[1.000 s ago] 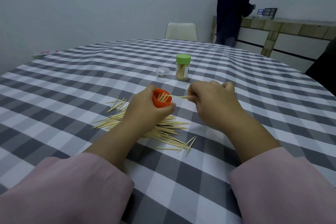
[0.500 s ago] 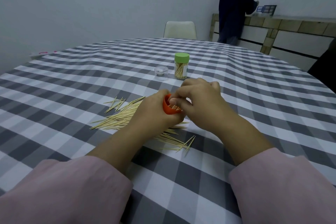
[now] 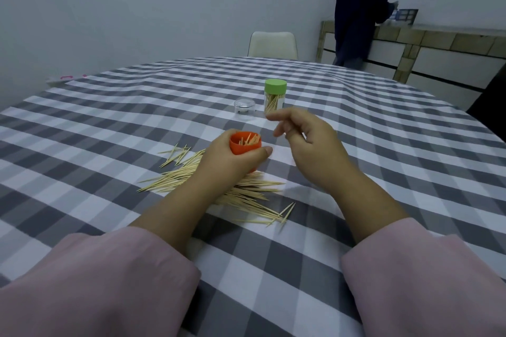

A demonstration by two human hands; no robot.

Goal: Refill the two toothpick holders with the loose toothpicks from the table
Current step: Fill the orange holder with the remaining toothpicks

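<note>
**Orange holder in the left hand, right hand free**

While the left hand (image 3: 232,161) curls its fingers and thumb round the orange holder (image 3: 244,143), the right hand (image 3: 306,142) hangs just beside it above the table, fingers loosely bent and apart, holding nothing that can be made out. The orange holder stands upright in the grip with its mouth open, and several toothpick tips show inside it. Both arms wear pink sleeves (image 3: 90,284).

Under and around the left wrist lies the pile of loose toothpicks (image 3: 246,194), fanned out on the cloth, with a few strays to the left. Farther back stands the second holder (image 3: 275,96), a clear tube with a green cap on, toothpicks visible through its wall; its label is too small to read. Just left of it sits a small clear cap (image 3: 244,109).

The table is covered by a grey and white checked cloth (image 3: 383,145). Behind it are a pale chair (image 3: 272,44), a plain wall, and a person in dark clothes (image 3: 358,11) standing at a tiled counter (image 3: 438,44).
</note>
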